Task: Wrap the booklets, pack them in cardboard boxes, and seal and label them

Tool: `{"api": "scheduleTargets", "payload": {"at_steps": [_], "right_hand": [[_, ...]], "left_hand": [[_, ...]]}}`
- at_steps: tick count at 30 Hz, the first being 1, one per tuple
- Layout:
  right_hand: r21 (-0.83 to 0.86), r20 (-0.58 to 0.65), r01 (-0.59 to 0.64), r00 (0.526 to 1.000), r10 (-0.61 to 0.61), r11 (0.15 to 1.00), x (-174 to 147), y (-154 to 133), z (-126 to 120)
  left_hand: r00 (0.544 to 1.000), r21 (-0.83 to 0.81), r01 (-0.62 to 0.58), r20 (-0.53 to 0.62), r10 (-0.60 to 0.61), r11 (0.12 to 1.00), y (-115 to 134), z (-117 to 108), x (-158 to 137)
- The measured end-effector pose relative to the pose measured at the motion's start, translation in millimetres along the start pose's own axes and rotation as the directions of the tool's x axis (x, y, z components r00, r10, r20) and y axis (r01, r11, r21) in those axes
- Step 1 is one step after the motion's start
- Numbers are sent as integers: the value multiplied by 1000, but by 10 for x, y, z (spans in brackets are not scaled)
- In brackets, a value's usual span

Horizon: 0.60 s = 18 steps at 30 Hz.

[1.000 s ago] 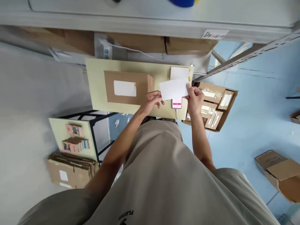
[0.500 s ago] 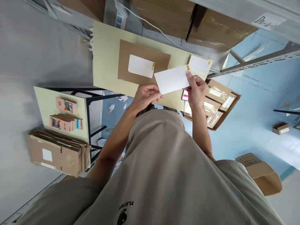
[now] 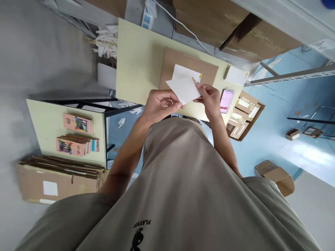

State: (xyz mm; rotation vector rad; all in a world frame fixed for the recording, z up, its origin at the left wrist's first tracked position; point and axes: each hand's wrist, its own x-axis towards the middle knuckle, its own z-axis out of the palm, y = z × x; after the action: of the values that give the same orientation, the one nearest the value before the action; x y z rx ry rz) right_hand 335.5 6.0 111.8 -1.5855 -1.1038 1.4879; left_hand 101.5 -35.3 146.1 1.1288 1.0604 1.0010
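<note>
A white sticker label (image 3: pixel 184 91) with a small yellow mark is held by its edges, tilted over a brown cardboard box (image 3: pixel 191 57). My left hand (image 3: pixel 162 104) pinches its lower left corner between thumb and fingers. At the right end, the thumb and fingers of my right hand (image 3: pixel 209 99) are closed on the label near the yellow mark. Under it, another white label (image 3: pixel 180 71) with a yellow corner lies on the box's top, partly covered by the held one. The box rests on a pale yellow table (image 3: pixel 136 66).
A stack of white labels (image 3: pixel 236 76) and a phone (image 3: pixel 225 101) are at the table's right end. Below stands an open carton (image 3: pixel 247 109) of taped parcels. A side table at left carries pink booklets (image 3: pixel 77 123); flattened cartons (image 3: pixel 62 177) lean there. Large boxes (image 3: pixel 206 21) fill the shelf behind.
The held label has turned and now overlaps the label on the box. My right hand has moved slightly left and down. The view has shifted, showing more of the phone.
</note>
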Motion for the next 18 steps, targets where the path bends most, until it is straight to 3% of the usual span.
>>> {"api": "scheduleTargets", "payload": {"at_steps": [4,9,13,18], "right_hand": [[-174,-40,219,973,-229,960,-231,-348,435],[-365,176,437,899,-400,822,-608,-822,894],[-453,190,477,877,-441,753,-676,-885,1223],[-499,171,462,882,-439,733,-625,-884,1473]], "left_hand": [[996,45,79,-48,-77,996,158,-430,-66],[998,124,54,-19,-52,991,315,-879,-99],[997,211,-18,73,2,977,369,-1179,-70],[990,237,-64,135,32,969,396,-1433,1]]}}
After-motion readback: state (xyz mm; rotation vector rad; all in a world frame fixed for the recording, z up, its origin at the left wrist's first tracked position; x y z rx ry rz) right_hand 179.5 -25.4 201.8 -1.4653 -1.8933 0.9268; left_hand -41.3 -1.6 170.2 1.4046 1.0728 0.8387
